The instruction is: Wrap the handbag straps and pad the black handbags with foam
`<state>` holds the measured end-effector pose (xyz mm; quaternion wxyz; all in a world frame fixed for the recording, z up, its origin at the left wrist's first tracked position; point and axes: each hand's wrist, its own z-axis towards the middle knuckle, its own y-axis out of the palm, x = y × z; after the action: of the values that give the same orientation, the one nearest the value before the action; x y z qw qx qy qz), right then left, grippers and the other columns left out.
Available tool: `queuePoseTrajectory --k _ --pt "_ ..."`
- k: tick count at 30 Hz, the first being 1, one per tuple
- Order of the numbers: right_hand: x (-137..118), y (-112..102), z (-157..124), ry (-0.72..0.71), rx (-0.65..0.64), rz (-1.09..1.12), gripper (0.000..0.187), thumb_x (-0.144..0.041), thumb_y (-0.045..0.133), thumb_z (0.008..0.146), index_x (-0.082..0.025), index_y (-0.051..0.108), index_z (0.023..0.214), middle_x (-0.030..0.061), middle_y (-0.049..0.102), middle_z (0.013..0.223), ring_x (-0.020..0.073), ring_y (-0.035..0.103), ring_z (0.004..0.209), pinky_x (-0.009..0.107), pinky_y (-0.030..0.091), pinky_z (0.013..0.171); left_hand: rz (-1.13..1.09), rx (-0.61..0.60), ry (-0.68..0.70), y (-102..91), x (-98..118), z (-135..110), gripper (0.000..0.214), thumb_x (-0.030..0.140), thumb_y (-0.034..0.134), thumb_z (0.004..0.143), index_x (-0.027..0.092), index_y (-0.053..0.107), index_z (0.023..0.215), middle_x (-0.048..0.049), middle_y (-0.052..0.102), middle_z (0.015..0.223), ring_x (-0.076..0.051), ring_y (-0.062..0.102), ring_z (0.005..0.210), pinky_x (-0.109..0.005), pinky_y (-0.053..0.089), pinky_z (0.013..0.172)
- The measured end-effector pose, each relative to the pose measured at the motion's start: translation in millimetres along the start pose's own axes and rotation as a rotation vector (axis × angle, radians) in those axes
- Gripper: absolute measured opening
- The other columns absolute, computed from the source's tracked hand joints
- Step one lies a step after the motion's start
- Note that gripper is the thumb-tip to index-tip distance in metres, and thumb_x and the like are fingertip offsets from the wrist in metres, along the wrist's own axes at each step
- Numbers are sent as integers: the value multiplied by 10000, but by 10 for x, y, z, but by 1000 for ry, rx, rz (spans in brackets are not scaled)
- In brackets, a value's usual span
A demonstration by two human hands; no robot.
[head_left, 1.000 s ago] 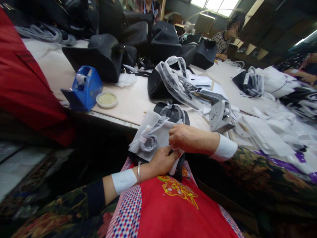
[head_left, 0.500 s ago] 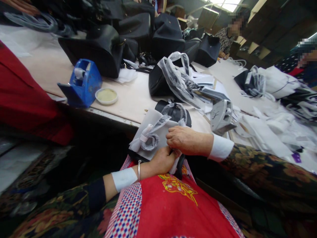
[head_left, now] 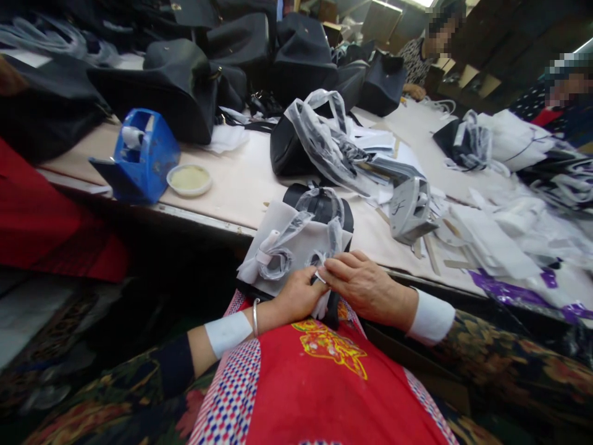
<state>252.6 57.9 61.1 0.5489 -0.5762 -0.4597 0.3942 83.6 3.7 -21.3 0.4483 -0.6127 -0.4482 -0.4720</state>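
A black handbag rests across my lap against the table edge, its front covered by a sheet of white paper. On the sheet's left side lies a plastic-wrapped strap coil, with a white band around it. A second plastic-wrapped strap runs down to my hands. My left hand is closed around this strap's lower end. Close against it, my right hand presses its fingertips on a small white strip at the left thumb. The fingers partly hide the gripped end.
A blue tape dispenser and a round dish stand at the left table edge. To the right are a grey tape dispenser and scattered white paper. Several black bags line the back; other people are beyond.
My right hand has turned and come lower, its fingers now flatter over my left hand. The small white strip now shows between them. At far left, another black bag has come into view.
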Motion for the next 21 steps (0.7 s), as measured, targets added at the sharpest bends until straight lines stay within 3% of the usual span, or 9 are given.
queuePoseTrajectory --k 6,11,17,19,21 --pt "-123 236 -223 107 191 52 471 -174 558 919 -103 534 1384 182 584 1319 324 457 1200 462 379 942 -173 -144 -14 -54 -8 -51 291 391 591 881 133 646 1005 -52 687 945 -192 604 856 -293 480 750" --pt "-188 446 -287 229 331 145 451 -187 556 932 -122 557 1379 178 590 1321 323 460 1233 488 409 1005 -122 -149 -15 -62 44 -89 316 432 557 919 135 632 997 -45 659 917 -174 580 828 -279 485 733" --pt "-209 370 -400 316 490 341 419 -218 588 919 -145 593 1332 180 576 1329 310 507 1252 502 441 1048 -163 -136 -114 18 134 -101 365 499 549 927 152 594 1034 -17 635 823 -142 588 665 -249 491 596" --pt "-65 264 -549 468 650 377 398 -218 596 917 -163 612 1311 173 588 1311 296 536 1233 488 457 1039 -192 -150 -169 27 147 -108 378 529 551 919 167 560 1027 8 612 745 -137 588 587 -244 483 537" --pt "203 172 -761 712 851 370 372 -226 609 906 -179 643 1274 159 611 1286 291 562 1209 469 477 1009 -209 -161 -215 29 158 -112 388 548 560 906 179 533 1024 23 598 691 -146 599 552 -242 475 501"
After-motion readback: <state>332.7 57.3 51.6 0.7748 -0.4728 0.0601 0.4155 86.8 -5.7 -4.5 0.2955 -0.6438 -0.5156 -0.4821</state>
